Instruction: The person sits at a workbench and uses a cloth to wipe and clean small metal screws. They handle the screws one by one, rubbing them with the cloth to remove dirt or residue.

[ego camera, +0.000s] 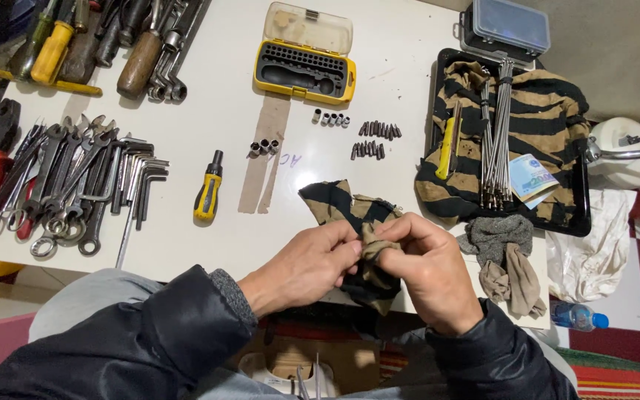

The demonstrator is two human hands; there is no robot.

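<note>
While our left hand [312, 267] and right hand [427, 270] both pinch a striped cloth [350, 211] at the table's [209, 104] 6 o'clock edge, 2 rows of bits [374, 139] lie at 12 o'clock.

The person wore a dark, near-black jacket of smooth, slightly shiny cloth that creased in soft folds along both forearms. At the left hand [307, 268], the jacket sleeve [164, 326] ended in a turned-back cuff, and a band of grey knitted fabric [232, 295] showed from beneath it at the wrist. At the right hand [427, 270], the other sleeve [498, 355] reached plainly to the wrist with no lining in view. Both hands were bare, without gloves, rings or a watch. Pale grey-blue trousers [83, 296] showed over the left knee.
</note>
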